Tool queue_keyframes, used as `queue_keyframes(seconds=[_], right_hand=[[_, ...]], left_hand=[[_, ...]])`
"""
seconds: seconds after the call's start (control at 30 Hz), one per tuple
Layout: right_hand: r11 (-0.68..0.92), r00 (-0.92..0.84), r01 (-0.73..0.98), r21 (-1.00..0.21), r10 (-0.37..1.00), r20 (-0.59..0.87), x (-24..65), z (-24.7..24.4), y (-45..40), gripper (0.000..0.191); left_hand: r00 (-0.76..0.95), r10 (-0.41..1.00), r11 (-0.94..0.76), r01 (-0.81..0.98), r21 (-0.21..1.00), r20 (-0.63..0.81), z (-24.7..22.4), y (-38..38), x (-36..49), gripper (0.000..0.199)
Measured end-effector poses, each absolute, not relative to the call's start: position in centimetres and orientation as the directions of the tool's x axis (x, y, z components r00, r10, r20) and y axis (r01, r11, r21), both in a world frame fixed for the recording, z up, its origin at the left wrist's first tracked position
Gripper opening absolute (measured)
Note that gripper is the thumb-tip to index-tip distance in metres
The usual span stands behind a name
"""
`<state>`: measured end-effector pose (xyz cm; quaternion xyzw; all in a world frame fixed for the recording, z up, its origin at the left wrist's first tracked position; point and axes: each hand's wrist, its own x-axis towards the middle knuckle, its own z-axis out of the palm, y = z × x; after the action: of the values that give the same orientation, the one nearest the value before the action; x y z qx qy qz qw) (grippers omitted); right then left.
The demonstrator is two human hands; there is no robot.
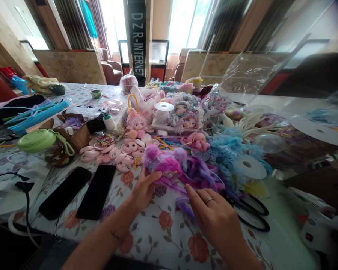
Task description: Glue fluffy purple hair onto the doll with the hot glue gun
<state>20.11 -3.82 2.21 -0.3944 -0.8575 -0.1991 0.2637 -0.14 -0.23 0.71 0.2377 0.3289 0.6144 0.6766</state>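
Observation:
A fluffy magenta and purple doll head (169,164) with two pompoms on top is held in my left hand (147,187), thumb across its lower left side. My right hand (211,208), with a ring on one finger, is just to the lower right, its fingers bent and close together around purple yarn (184,204); what lies between the fingertips is hidden. More purple yarn (204,173) is heaped right of the doll head. Pink doll faces (124,162) lie beyond my left hand.
Two black phones (97,192) lie at the left, by a green-lidded jar (42,144). Black-handled scissors (252,213) and a white glue gun (312,210) are at the right. Blue yarn (228,150) and a white spool (250,167) stand beyond my right hand.

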Motion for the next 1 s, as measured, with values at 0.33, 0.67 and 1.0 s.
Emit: queue_keyframes(seconds=[0.33, 0.67, 1.0], right_hand=[[0.592, -0.400, 0.740, -0.320, 0.769, 0.498, 20.9, 2.9, -3.6, 0.033], [0.312, -0.186, 0.335, -0.889, 0.947, 0.263, 18.3, 2.1, -1.2, 0.071], [-0.034, -0.052, -0.036, -0.999, 0.998, -0.032, 17.4, -0.5, 0.1, 0.070]], left_hand=[[-0.001, 0.990, 0.107, -0.647, 0.755, -0.141, 0.8, -0.3, 0.0, 0.071], [0.101, 0.993, 0.107, -0.511, 0.853, -0.064, 0.6, -0.9, 0.4, 0.063], [0.051, 0.998, 0.061, -0.353, 0.934, -0.045, 0.3, -0.2, 0.1, 0.052]])
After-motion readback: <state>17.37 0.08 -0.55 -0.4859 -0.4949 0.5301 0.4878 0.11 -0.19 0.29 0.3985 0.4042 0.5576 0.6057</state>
